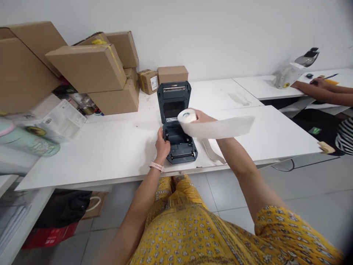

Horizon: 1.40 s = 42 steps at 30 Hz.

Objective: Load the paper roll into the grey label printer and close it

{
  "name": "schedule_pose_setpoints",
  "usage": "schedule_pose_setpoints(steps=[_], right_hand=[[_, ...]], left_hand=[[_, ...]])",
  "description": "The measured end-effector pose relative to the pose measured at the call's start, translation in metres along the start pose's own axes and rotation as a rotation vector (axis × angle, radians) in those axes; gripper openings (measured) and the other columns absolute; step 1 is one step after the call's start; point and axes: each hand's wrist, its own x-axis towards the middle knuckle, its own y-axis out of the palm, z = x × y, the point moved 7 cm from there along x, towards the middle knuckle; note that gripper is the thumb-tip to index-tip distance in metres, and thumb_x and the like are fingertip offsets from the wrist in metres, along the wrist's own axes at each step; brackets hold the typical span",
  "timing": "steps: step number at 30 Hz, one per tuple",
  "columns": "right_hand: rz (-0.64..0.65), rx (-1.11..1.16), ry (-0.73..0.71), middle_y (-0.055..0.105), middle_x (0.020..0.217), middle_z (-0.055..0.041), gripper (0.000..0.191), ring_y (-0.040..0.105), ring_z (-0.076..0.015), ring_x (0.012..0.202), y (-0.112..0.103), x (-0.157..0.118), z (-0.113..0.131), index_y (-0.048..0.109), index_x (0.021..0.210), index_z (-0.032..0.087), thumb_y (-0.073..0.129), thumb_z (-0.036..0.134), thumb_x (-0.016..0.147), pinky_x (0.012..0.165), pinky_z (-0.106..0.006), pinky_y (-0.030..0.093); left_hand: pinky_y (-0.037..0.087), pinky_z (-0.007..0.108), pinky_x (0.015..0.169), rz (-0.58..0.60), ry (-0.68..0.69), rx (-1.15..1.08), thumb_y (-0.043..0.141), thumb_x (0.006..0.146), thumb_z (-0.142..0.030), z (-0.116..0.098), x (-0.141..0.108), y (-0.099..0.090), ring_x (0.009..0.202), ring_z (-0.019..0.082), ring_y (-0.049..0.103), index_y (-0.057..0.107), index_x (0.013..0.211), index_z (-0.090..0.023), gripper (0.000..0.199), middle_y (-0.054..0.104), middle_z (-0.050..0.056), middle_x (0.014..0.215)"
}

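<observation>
A dark blue-grey label printer (180, 147) stands on the white table with its lid (174, 99) raised. My left hand (162, 144) grips the printer's left side, fingers closed around its edge. Above the printer's right side, my right hand (202, 117) holds a white paper roll (187, 116). A long loose end of the paper trails to the right, over my right wrist. The fingers of that hand are partly hidden behind the roll. A curled white paper strip (213, 151) lies on the table, right of the printer.
Cardboard boxes (88, 70) are stacked at the back left, beside a white carton (57, 117) and a mint bottle (27, 138). Two small boxes stand behind the printer. At the right, another person's arms (328, 88) rest on a neighbouring table (264, 86) near a white device (289, 75).
</observation>
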Motion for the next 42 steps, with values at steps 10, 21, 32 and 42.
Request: schedule_pose_setpoints(steps=[10,21,32,42], right_hand=[[0.551,-0.654,0.041,0.073,0.132,-0.0130,0.074,0.070,-0.0388,0.118,0.086,0.045,0.009,0.065,0.128,0.021,0.090,0.047,0.063,0.097,-0.048,0.057],[0.430,-0.692,0.046,0.057,0.156,-0.0235,0.077,0.057,-0.0446,0.142,0.108,0.030,-0.015,0.055,0.151,0.013,0.077,0.050,0.086,0.116,-0.057,0.048],[-0.008,-0.568,-0.090,0.039,0.172,-0.0118,0.056,0.034,-0.0355,0.161,0.150,-0.115,0.013,0.050,0.159,0.026,0.050,0.048,0.107,0.131,-0.062,0.032],[-0.076,-0.532,-0.074,0.036,0.173,-0.0170,0.060,0.032,-0.0360,0.163,0.168,-0.132,0.024,0.052,0.158,0.020,0.060,0.042,0.103,0.130,-0.062,0.033]], left_hand=[[0.038,0.046,0.128,-0.013,-0.032,0.006,0.057,0.074,0.002,-0.006,-0.003,-0.002,0.151,0.028,0.052,0.039,0.163,-0.024,0.094,0.059,0.009,0.159],[0.037,0.045,0.128,0.000,-0.036,-0.002,0.055,0.076,0.003,-0.009,-0.005,-0.002,0.153,0.028,0.050,0.037,0.164,-0.021,0.092,0.058,0.011,0.159],[0.035,0.044,0.130,-0.021,0.017,-0.082,0.056,0.075,0.001,0.000,-0.004,0.000,0.150,0.026,0.052,0.044,0.159,-0.026,0.089,0.056,0.006,0.162],[0.035,0.043,0.129,0.007,-0.053,-0.076,0.066,0.086,-0.015,0.004,-0.016,0.001,0.154,0.029,0.047,0.036,0.162,-0.020,0.082,0.049,0.015,0.166]])
